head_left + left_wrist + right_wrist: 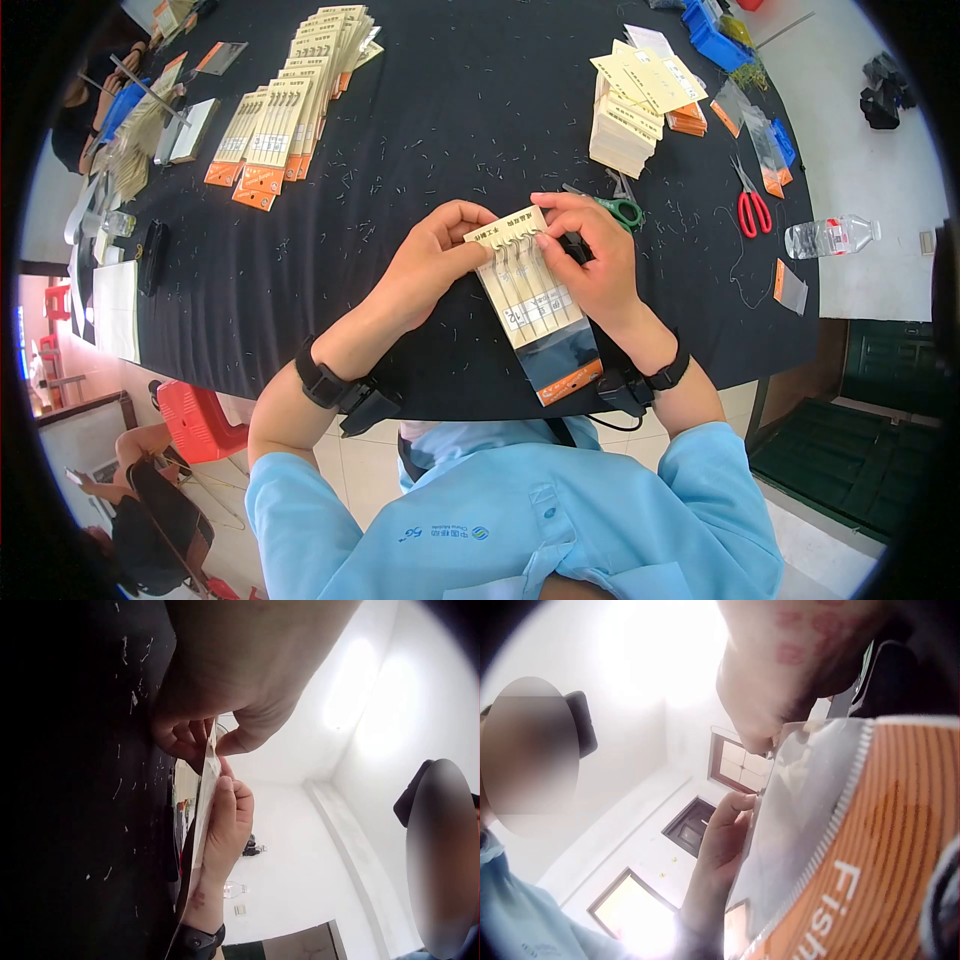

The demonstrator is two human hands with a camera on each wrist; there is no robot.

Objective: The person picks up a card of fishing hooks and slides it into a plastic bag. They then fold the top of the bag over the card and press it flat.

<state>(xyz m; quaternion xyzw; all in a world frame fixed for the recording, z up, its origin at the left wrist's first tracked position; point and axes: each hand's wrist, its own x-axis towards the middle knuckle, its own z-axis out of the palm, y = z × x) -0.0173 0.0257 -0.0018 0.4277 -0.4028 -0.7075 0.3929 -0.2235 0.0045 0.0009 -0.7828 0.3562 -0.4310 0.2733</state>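
Between both hands is a cream card (pixel 508 262) with a row of fish hooks along its top and a white label lower down. Its lower part sits in a clear plastic pouch (pixel 550 352) with an orange printed end (pixel 889 817). My left hand (pixel 432 258) pinches the card's upper left edge, thumb on the front. At the upper right corner, my right hand (pixel 603 262) pinches the card, thumb beside the hooks. Seen edge-on in the left wrist view, the card (pixel 205 802) runs between thumbs and fingers.
Green-handled scissors (pixel 625 212) lie just beyond my right hand; red-handled scissors (pixel 752 210) are further right, near a water bottle (pixel 832 237). Stacked cream cards (pixel 622 140) stand at the back right, hook-filled packs (pixel 300 90) at the back left. Thread scraps litter the black cloth (pixel 480 110).
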